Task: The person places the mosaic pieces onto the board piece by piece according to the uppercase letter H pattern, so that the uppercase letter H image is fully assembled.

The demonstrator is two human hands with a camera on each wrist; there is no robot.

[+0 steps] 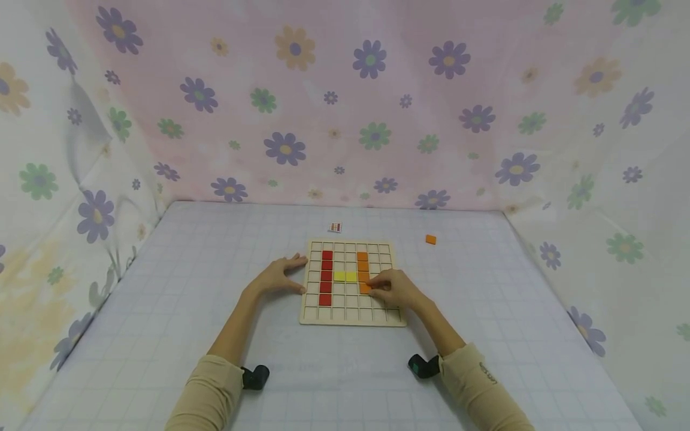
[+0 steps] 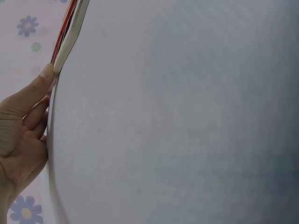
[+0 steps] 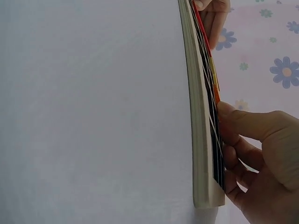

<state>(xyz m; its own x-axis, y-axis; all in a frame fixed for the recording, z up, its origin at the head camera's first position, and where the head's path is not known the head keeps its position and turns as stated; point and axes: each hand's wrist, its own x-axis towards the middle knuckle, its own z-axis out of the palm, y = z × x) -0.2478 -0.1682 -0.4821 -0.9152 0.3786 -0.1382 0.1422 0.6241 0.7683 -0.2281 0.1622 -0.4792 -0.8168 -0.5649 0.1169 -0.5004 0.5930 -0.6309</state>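
Note:
A square wooden grid board (image 1: 345, 316) lies flat on the table. On it are a column of several red tiles (image 1: 326, 276), two yellow tiles (image 1: 345, 276) side by side, and a column of orange tiles (image 1: 363, 266). My right hand (image 1: 397, 288) reaches over the board's right side and pinches the lowest orange tile (image 1: 365, 288), which sits in or just over its cell. At the board's left edge, my left hand (image 1: 277, 276) touches the rim with thumb and fingers spread. The left wrist view shows that thumb (image 2: 39, 86) against the edge.
One loose orange tile (image 1: 430, 239) lies beyond the board's far right corner. Behind the board sits a small card with a coloured pattern (image 1: 335, 227). Flowered cloth walls (image 1: 345, 120) stand at the back and both sides of the table (image 1: 215, 239).

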